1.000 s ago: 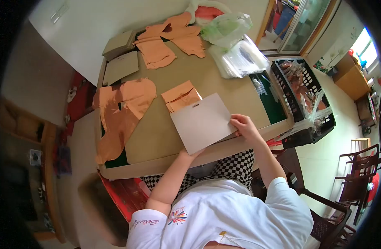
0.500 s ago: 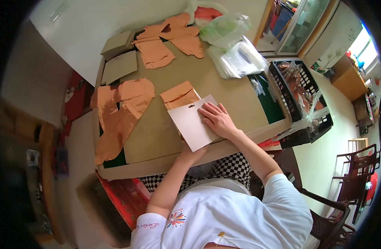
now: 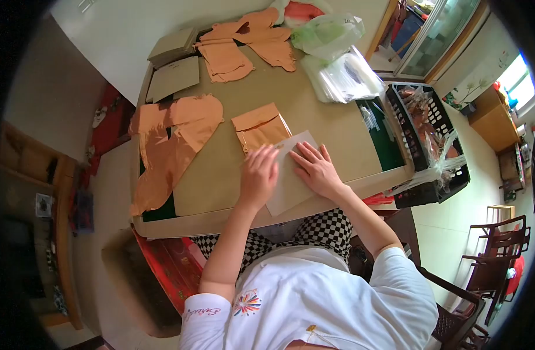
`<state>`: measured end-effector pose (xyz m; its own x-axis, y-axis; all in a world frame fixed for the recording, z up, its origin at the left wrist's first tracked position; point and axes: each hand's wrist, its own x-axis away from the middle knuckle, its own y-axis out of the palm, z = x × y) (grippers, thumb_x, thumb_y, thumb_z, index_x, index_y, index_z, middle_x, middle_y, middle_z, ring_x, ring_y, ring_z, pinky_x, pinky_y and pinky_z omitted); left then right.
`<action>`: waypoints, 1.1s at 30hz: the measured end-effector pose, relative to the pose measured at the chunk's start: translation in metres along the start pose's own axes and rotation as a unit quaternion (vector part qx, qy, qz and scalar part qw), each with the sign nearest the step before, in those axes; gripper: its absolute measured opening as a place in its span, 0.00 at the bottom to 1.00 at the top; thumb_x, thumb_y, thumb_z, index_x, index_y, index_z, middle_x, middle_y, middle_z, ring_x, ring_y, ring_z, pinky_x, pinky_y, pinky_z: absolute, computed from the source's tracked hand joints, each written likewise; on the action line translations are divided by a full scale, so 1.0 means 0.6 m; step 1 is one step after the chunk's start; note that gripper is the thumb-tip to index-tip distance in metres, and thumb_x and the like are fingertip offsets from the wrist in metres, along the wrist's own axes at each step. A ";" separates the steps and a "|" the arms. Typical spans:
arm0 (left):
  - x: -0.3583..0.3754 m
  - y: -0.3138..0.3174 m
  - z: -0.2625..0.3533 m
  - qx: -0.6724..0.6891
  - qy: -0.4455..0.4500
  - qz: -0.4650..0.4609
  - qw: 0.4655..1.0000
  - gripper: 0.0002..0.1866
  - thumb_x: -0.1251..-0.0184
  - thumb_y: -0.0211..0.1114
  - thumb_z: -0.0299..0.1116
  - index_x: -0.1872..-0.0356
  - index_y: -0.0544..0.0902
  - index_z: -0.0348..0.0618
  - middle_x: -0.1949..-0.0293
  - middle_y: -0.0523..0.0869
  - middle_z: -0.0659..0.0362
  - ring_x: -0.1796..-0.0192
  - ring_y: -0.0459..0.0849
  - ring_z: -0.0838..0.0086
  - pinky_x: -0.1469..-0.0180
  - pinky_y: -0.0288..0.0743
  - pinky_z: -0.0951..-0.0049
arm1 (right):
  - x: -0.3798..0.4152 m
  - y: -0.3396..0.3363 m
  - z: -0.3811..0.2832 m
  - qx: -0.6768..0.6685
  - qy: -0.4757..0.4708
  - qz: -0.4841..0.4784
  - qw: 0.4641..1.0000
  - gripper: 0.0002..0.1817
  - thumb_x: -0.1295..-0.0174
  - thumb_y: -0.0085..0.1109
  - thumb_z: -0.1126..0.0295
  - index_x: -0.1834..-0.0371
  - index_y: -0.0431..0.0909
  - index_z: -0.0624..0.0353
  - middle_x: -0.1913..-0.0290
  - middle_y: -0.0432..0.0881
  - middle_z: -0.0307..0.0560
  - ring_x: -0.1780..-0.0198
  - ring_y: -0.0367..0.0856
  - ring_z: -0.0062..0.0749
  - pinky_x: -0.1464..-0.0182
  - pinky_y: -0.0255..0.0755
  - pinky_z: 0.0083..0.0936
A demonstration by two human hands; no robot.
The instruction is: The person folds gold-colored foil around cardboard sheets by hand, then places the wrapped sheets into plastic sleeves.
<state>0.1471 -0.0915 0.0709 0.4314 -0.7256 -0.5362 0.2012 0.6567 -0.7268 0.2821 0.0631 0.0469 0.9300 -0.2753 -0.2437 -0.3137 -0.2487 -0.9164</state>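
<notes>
Card [image 3: 290, 185] lies flat under your hands, pale and slanting, its near corner reaching over the rim [image 3: 226, 224] of the table closest to you. Its far edge comes up between your fingers, beside the orange pouch [image 3: 261, 127], which sits just beyond your left fingertips. Bare brown board [image 3: 337, 137] stretches to the right of your right hand, as far as the green strip [image 3: 390, 146], and more of it runs ahead, past the pouch. To the left of your left hand, another bare stretch separates you from the orange sheet [image 3: 174, 140]. Well ahead of your left hand are the grey boards [image 3: 174, 81] and a second orange sheet [image 3: 267, 44]; well ahead of your right hand are the clear sleeves [image 3: 346, 76]. Farther right, past the table edge, stands the black crate [image 3: 407, 137].

Your right hand [image 3: 318, 172] is released, palm down on the card, fingers spread toward its far edge. Your left hand [image 3: 258, 175] is unclenched too, its fingers loosely straight and close together over the card's left side; they are blurred, so you cannot tell how firmly they touch it.
</notes>
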 end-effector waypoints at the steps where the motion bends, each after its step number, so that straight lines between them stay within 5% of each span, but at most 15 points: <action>1: -0.010 0.024 -0.008 -0.001 -0.004 -0.037 0.999 0.14 0.34 0.58 0.31 0.48 0.79 0.44 0.43 0.79 0.54 0.36 0.73 0.61 0.32 0.61 0.56 | 0.003 0.000 -0.005 -0.001 0.004 0.002 1.000 0.25 0.33 0.50 0.57 0.33 0.69 0.45 0.29 0.63 0.46 0.26 0.56 0.39 0.26 0.43 0.54; 3: -0.019 0.069 -0.025 -0.003 -0.010 -0.112 0.994 0.18 0.32 0.58 0.35 0.42 0.77 0.45 0.38 0.75 0.52 0.31 0.68 0.60 0.28 0.53 0.53 | 0.009 -0.002 -0.015 0.007 0.011 -0.006 1.000 0.25 0.34 0.52 0.57 0.34 0.70 0.46 0.29 0.64 0.46 0.25 0.55 0.39 0.27 0.44 0.53; 19: -0.025 0.091 -0.024 -0.062 0.018 -0.113 0.991 0.21 0.30 0.53 0.38 0.39 0.74 0.45 0.37 0.75 0.52 0.32 0.69 0.63 0.30 0.57 0.53 | 0.035 0.024 -0.060 -0.014 -0.016 0.024 0.999 0.24 0.36 0.55 0.59 0.37 0.71 0.50 0.32 0.68 0.45 0.28 0.61 0.41 0.29 0.47 0.56; 24: -0.053 0.093 -0.099 0.124 -0.144 0.060 0.980 0.20 0.35 0.57 0.31 0.43 0.75 0.38 0.48 0.79 0.46 0.44 0.76 0.54 0.40 0.69 0.58 | 0.033 0.017 -0.070 -0.006 -0.009 0.036 0.999 0.24 0.35 0.53 0.60 0.35 0.71 0.49 0.33 0.69 0.44 0.30 0.62 0.40 0.29 0.48 0.54; 26: -0.099 0.032 -0.092 0.109 -0.249 0.060 0.960 0.18 0.37 0.60 0.34 0.49 0.78 0.36 0.52 0.80 0.46 0.46 0.76 0.53 0.41 0.69 0.58 | 0.032 0.015 -0.071 0.005 -0.009 0.032 0.999 0.24 0.35 0.53 0.60 0.35 0.70 0.49 0.33 0.69 0.44 0.30 0.62 0.39 0.29 0.49 0.53; 29: -0.117 0.070 -0.212 -0.005 -0.298 0.035 0.954 0.19 0.39 0.63 0.41 0.53 0.79 0.37 0.53 0.80 0.45 0.46 0.76 0.54 0.42 0.70 0.58 | 0.031 0.017 -0.070 -0.001 -0.012 0.033 0.999 0.23 0.33 0.50 0.60 0.36 0.70 0.50 0.33 0.69 0.45 0.29 0.61 0.38 0.29 0.48 0.56; 33: -0.170 0.048 -0.208 -0.081 -0.350 -0.108 0.927 0.22 0.40 0.63 0.49 0.56 0.80 0.38 0.52 0.79 0.43 0.44 0.76 0.53 0.44 0.72 0.56 | 0.032 0.018 -0.070 0.001 -0.012 0.034 0.999 0.23 0.33 0.49 0.60 0.35 0.70 0.50 0.33 0.68 0.44 0.29 0.60 0.38 0.28 0.47 0.55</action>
<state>-0.0007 -0.0243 0.0514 0.8727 -0.4883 -0.0010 0.2401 0.4309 -0.8699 0.2884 0.0160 0.0457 0.9112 -0.2686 -0.3123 -0.3752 -0.2282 -0.8984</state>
